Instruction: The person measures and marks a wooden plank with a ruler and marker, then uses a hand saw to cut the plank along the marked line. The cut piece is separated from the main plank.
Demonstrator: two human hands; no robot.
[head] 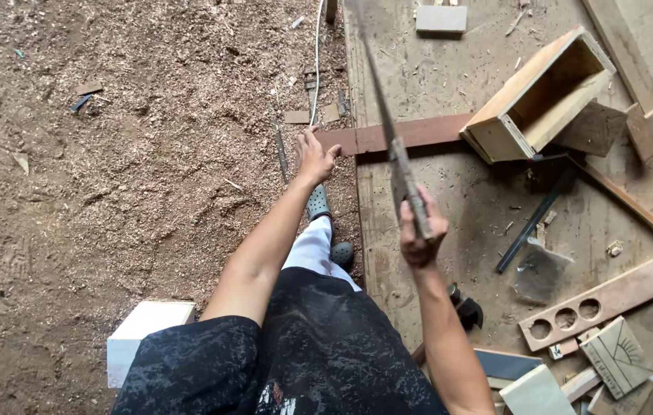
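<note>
My right hand [419, 230] grips the handle of a long hand saw [388, 131], whose thin blade points away toward the top of the view. My left hand [315, 157] reaches forward with its fingers spread, touching the near end of a reddish-brown wooden strip [411, 134]. This strip lies across a wooden work platform [449, 200]. An open plywood box [541, 96] rests on the strip's far right end.
Sawdust covers the ground [127, 177] on the left. A white cable [316, 54] runs along the platform edge. A board with three round holes [603, 300], offcuts [618, 357], a dark bar [534, 223] and a white block [142, 334] lie around me.
</note>
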